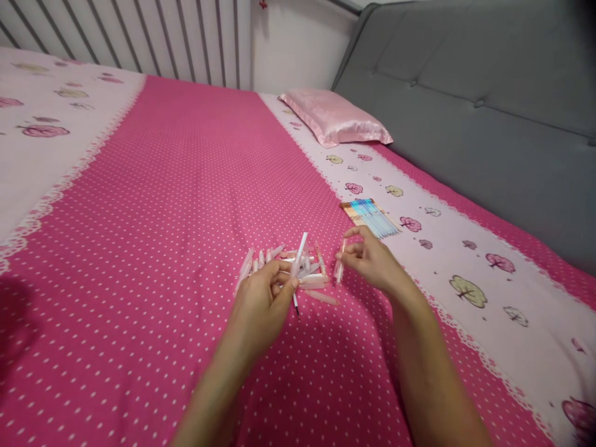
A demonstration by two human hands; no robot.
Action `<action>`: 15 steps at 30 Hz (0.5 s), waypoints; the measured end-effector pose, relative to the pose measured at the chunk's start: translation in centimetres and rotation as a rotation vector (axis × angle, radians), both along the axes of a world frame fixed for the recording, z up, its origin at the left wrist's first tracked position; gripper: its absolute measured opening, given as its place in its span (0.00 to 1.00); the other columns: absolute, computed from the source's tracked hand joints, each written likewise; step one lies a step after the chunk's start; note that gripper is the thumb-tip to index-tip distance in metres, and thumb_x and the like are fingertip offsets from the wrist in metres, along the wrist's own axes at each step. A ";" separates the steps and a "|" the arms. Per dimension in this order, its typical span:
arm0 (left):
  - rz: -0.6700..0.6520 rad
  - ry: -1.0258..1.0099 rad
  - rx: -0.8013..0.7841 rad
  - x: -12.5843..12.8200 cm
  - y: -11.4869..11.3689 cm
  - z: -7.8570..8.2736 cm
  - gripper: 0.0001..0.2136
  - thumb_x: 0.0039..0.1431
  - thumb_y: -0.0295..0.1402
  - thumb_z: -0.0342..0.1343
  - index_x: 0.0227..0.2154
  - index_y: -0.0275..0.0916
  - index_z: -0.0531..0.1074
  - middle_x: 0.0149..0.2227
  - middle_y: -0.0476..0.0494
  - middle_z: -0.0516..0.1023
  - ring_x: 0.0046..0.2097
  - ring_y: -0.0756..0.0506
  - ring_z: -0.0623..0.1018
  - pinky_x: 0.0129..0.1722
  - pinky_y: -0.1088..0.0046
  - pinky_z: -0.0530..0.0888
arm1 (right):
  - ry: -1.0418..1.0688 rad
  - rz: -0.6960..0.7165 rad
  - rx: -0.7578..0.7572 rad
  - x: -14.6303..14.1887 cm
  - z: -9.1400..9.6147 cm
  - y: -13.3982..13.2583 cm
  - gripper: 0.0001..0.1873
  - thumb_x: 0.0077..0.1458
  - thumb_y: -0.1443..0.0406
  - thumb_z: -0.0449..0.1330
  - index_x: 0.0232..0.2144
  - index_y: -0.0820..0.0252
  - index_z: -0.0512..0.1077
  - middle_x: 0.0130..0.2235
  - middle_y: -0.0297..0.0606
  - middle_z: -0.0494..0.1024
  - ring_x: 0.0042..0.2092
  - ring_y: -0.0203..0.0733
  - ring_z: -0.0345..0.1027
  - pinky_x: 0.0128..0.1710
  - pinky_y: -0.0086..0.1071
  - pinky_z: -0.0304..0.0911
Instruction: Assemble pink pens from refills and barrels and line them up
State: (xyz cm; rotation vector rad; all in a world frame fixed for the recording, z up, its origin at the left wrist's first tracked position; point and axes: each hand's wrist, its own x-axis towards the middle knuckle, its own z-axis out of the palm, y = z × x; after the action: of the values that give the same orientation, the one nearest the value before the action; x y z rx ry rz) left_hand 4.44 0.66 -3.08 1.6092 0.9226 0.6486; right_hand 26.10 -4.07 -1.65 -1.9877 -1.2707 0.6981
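Forearms come in from the lower edge over a pink, white-dotted bedsheet. The left hand is closed, thumb against fingers, gripping a slim white stick that slants upward. A dark-tipped white rod points down beneath its thumb; whether this hand holds it too, I cannot tell. Farther right, the right hand pinches a narrow, pinkish, see-through piece between thumb and fingers, its lower end slanting down toward the sheet.

One pale pink piece lies on the near side of a loose pile of pink and white pen-like parts, which sits on the bed between the hands. Part of the pile is hidden behind the left hand, and its small pieces are too blurred to count.

Just beyond the right hand, a flat row of slim blue and orange pens lies side by side, partly over a pale band printed with trees. Farther off rest a shiny pink pillow, a grey padded headboard and, along the far side, pale upright slats beside a white wall.
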 end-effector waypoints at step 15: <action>-0.032 0.038 0.014 0.1 -0.1 -0.1 0.09 0.57 0.35 0.52 0.38 0.39 0.71 0.33 0.44 0.78 0.30 0.46 0.75 0.28 0.72 0.68 | 0.582 0.256 0.179 -2.0 2.5 -0.8 0.17 0.53 0.65 0.61 0.46 0.57 0.68 0.36 0.35 0.72 0.37 0.36 0.68 0.41 0.35 0.66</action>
State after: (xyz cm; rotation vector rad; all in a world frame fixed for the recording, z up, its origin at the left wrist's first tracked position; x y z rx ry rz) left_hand 4.51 0.58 -3.15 1.6509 0.9204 0.6057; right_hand 24.14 -4.85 0.84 -1.3446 -1.1770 1.1420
